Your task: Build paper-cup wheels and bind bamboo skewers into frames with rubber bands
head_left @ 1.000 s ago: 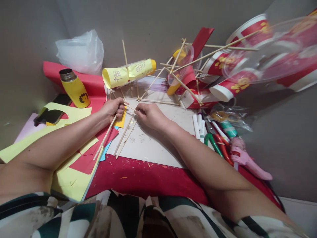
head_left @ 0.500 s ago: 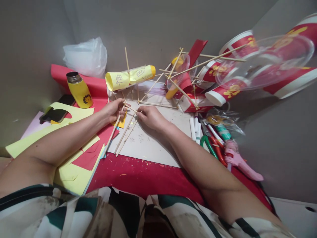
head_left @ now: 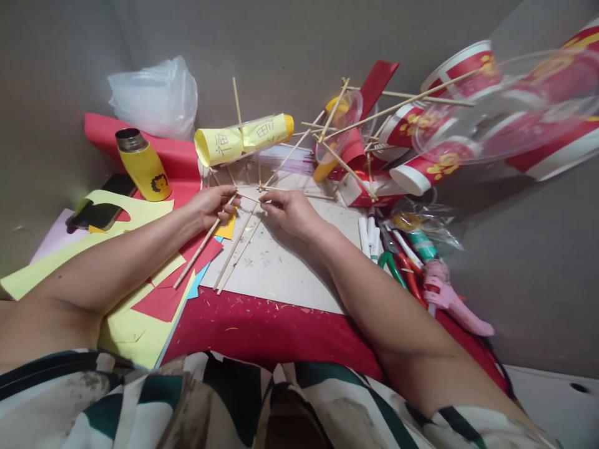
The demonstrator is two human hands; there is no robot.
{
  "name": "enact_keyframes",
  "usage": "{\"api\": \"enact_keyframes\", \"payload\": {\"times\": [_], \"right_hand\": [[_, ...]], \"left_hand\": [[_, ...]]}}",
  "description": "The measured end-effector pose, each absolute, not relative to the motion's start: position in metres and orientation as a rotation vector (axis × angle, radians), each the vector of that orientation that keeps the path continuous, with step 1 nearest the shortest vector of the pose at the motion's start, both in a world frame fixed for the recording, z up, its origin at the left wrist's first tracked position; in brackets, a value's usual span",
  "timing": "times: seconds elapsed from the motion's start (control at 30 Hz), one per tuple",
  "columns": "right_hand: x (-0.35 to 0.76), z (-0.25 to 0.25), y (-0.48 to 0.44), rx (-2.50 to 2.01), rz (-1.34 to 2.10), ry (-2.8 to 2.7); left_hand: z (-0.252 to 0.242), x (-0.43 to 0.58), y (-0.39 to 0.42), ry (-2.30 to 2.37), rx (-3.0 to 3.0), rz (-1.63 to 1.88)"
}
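Thin wooden sticks are between my hands over the white board [head_left: 299, 262]. My left hand [head_left: 216, 206] is closed on a joined stick piece, from which a long stick [head_left: 199, 252] slants down to the left. My right hand [head_left: 291, 212] pinches the right end of the short stick [head_left: 248, 197] that spans the gap between both hands. Two more sticks [head_left: 236, 252] lie on the board below. Just behind my hands stands a stick frame [head_left: 285, 163] beside a yellow paper roll [head_left: 243, 138] with writing on it.
At the left are a yellow bottle [head_left: 144, 165], a phone [head_left: 96, 213] and coloured paper [head_left: 135, 249]. Red-and-white cups [head_left: 440, 163] and a clear lid stand back right. Markers [head_left: 372, 237], scissors [head_left: 412, 280] and a pink glue gun [head_left: 453, 299] lie at the right.
The long stick at my left hand has swung outward to the left at its lower end. Both hands keep their hold, and the camera view has shifted slightly.
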State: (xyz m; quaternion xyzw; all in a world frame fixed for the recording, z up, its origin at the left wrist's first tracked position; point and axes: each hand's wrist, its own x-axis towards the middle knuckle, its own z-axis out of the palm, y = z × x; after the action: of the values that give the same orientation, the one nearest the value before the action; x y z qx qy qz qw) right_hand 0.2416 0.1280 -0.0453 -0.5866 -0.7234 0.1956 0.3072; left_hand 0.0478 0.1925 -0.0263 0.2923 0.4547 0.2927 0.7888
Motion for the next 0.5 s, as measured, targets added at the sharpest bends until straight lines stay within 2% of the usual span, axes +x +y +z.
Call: {"api": "enact_keyframes", "payload": {"times": [0.23,0.5], "right_hand": [[0.2461,-0.0359,0.1247,-1.5,0.804,-1.843],[0.2483,-0.034,0.1256,-1.512,0.711,-1.89]], "left_hand": [[-0.0213,0.0522,0.1849,1.016,0.657,0.646],[-0.0186,0.0525,0.184,1.028,0.686,0.647]]}}
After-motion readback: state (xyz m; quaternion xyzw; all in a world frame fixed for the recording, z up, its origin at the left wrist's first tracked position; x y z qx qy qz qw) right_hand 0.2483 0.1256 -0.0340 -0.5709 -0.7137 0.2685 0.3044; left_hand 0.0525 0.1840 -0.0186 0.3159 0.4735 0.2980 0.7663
